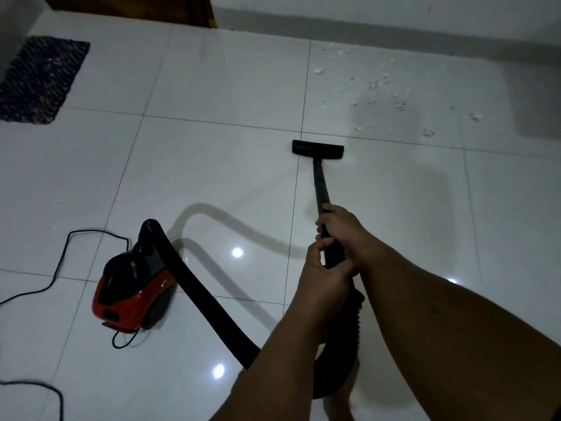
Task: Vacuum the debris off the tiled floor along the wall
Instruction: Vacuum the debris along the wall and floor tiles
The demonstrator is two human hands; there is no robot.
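Both hands grip the black vacuum wand (319,183). My right hand (341,226) holds it higher up the tube, and my left hand (321,268) is closed around it just below. The flat black floor nozzle (317,149) rests on the white tiled floor (212,165), short of the debris. Small white crumbs of debris (382,89) lie scattered on the tile beyond and to the right of the nozzle, close to the wall (394,13). A black hose (197,287) runs from the wand back to the red and black vacuum body (133,287) at lower left.
A black power cord (57,268) loops across the floor left of the vacuum body. A dark woven mat (39,80) lies at the far left. A wooden door (136,7) stands at the top, left of the wall.
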